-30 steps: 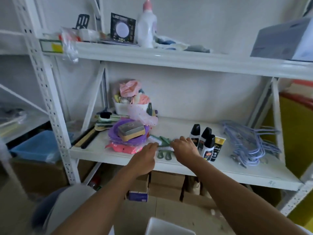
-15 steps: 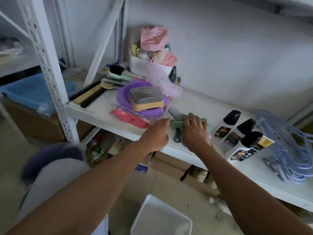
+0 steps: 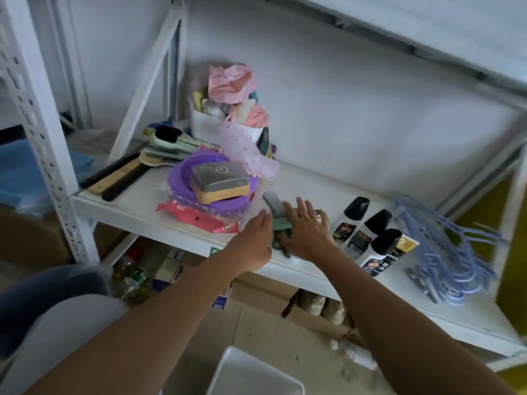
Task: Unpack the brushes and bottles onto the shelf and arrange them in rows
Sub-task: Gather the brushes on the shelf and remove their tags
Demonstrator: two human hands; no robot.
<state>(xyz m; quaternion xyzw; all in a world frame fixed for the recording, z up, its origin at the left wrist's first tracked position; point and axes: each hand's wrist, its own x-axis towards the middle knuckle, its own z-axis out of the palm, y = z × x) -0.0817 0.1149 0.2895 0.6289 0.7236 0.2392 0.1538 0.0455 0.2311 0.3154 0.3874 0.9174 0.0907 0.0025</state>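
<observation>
Several green-handled brushes (image 3: 274, 205) lie side by side on the white shelf (image 3: 313, 181), bristle heads pointing away from me. My left hand (image 3: 253, 240) presses against their left side at the handles. My right hand (image 3: 306, 229) lies flat over them with fingers spread, covering most of the handles. Three white bottles with black caps (image 3: 362, 226) lie in a row just right of my right hand, beside a black and yellow tube (image 3: 396, 252).
A purple hose coil with a grey and tan block (image 3: 219, 181) on top and a red packet (image 3: 196, 216) sit left of the brushes. Behind stands a white bin of cloths (image 3: 228, 109). Blue hangers (image 3: 445, 246) fill the right. A white tub (image 3: 251, 374) sits on the floor.
The view has tilted down and closer to the shelf. My right hand has flattened and spread over the brushes, and my left hand has stayed against their left side.
</observation>
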